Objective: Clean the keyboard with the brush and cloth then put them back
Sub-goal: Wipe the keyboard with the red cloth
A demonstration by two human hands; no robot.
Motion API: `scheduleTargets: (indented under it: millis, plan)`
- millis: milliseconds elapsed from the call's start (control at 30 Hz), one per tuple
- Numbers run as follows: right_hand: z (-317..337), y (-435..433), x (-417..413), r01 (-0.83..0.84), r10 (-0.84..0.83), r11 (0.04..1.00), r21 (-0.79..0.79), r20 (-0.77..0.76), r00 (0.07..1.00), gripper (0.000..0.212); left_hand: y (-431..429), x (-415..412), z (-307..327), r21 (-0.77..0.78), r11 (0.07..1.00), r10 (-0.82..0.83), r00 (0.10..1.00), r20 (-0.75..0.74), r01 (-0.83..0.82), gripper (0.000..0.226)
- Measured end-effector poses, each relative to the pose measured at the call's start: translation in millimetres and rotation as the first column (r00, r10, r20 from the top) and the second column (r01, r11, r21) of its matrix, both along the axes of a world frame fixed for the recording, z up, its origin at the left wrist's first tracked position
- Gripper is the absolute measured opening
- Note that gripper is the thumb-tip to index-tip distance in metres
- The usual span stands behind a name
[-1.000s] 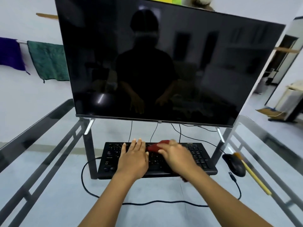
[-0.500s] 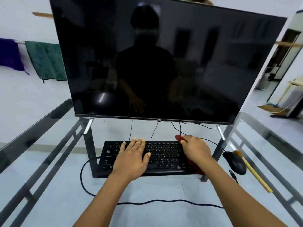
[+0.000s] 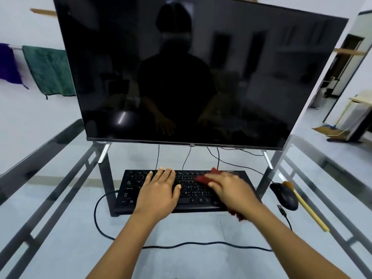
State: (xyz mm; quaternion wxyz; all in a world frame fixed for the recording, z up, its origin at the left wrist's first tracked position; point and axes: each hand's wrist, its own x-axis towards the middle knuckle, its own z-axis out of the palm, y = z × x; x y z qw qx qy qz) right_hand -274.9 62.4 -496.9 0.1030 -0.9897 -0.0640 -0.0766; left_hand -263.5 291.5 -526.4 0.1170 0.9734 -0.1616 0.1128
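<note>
A black keyboard (image 3: 130,186) lies on the glass table in front of the monitor. My left hand (image 3: 159,192) rests flat on its left-middle keys, fingers spread, holding nothing. My right hand (image 3: 227,188) presses a red cloth (image 3: 203,179) onto the right half of the keyboard; part of the cloth hangs below my wrist. A brush (image 3: 302,206) with a yellow handle and brown bristles lies on the table to the right of the mouse, untouched.
A large dark monitor (image 3: 191,73) stands right behind the keyboard on thin legs. A black mouse (image 3: 284,196) sits to the right. Cables (image 3: 181,246) run over the glass table (image 3: 60,228). Green and purple towels (image 3: 48,71) hang on the left wall.
My right hand has slid the red cloth from the keyboard's right end back toward the middle. The left hand stays in place on the keys.
</note>
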Motion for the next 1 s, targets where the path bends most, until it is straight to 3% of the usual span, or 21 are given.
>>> scheduleTargets:
  millis: [100, 133, 167, 267, 333, 433, 500, 600, 667, 733, 800, 867, 933, 1000]
  plan:
    - [4.0, -43.5, 24.4, 0.356, -0.356, 0.934, 0.036, -0.029, 0.934, 0.035, -6.3, -3.8, 1.5, -0.003, 1.000, -0.013, 1.000, -0.001, 0.013, 0.067]
    - [2.9, -45.9, 24.0, 0.403, -0.401, 0.914, 0.053, -0.038, 0.915, 0.035, -10.2, -5.9, 2.0, -0.008, 1.000, -0.022, 1.000, -0.011, 0.022, 0.065]
    - [1.6, -39.6, 20.5, 0.374, -0.373, 0.926, 0.054, -0.027, 0.927, 0.036, -14.1, -7.7, 2.6, -0.008, 0.999, -0.034, 0.999, -0.024, 0.034, 0.064]
    - [-4.5, -5.3, -7.5, 0.059, -0.060, 0.998, 0.011, 0.037, 0.998, 0.040, -22.3, -10.3, -0.2, 0.005, 0.999, -0.048, 0.998, -0.043, 0.048, 0.063]
    - [-5.6, -13.9, -10.0, 0.012, -0.012, 1.000, 0.000, 0.060, 0.998, 0.038, -22.0, -9.5, -2.3, 0.011, 0.999, -0.052, 0.998, -0.046, 0.052, 0.062]
    - [1.7, -56.5, 8.9, 0.366, -0.366, 0.931, 0.004, 0.039, 0.930, 0.035, -18.9, -8.3, -5.3, 0.028, 0.998, -0.063, 0.997, -0.040, 0.064, 0.061]
    - [1.2, -60.0, 5.4, 0.444, -0.445, 0.895, 0.042, 0.016, 0.896, 0.035, -18.9, -8.7, -6.2, 0.033, 0.997, -0.063, 0.997, -0.033, 0.064, 0.062]
    - [-2.9, -22.9, -23.7, 0.149, -0.150, 0.988, 0.027, 0.028, 0.988, 0.037, -19.0, -8.6, -6.7, 0.024, 0.998, -0.057, 0.998, -0.038, 0.058, 0.066]
    - [-4.9, -17.7, -41.4, -0.041, 0.042, 0.998, 0.041, -0.002, 0.999, 0.037, -18.2, -8.4, -7.2, 0.031, 0.998, -0.061, 0.998, -0.031, 0.062, 0.070]
    - [-1.5, -39.9, -37.5, 0.043, -0.043, 0.996, 0.072, 0.006, 0.999, 0.034, -17.9, -8.2, -7.4, 0.034, 0.997, -0.068, 0.997, -0.034, 0.069, 0.073]
    - [1.3, -65.6, -28.4, 0.315, -0.319, 0.938, 0.144, 0.011, 0.948, 0.033, -18.0, -8.4, -7.2, 0.029, 0.997, -0.066, 0.997, -0.032, 0.066, 0.073]
    - [-4.5, -62.2, -32.6, 0.340, -0.344, 0.937, 0.086, 0.038, 0.938, 0.036, -18.4, -9.2, -7.0, 0.027, 0.998, -0.063, 0.998, -0.031, 0.063, 0.070]
    - [-10.2, -36.9, -47.2, 0.084, -0.085, 0.996, 0.039, 0.036, 0.996, 0.040, -18.3, -9.8, -6.9, 0.030, 0.998, -0.060, 0.998, -0.031, 0.061, 0.070]
    - [-12.3, -30.8, -58.0, -0.112, 0.115, 0.991, 0.068, -0.043, 0.992, 0.039, -18.0, -9.5, -6.5, 0.036, 0.997, -0.062, 0.998, -0.031, 0.063, 0.067]
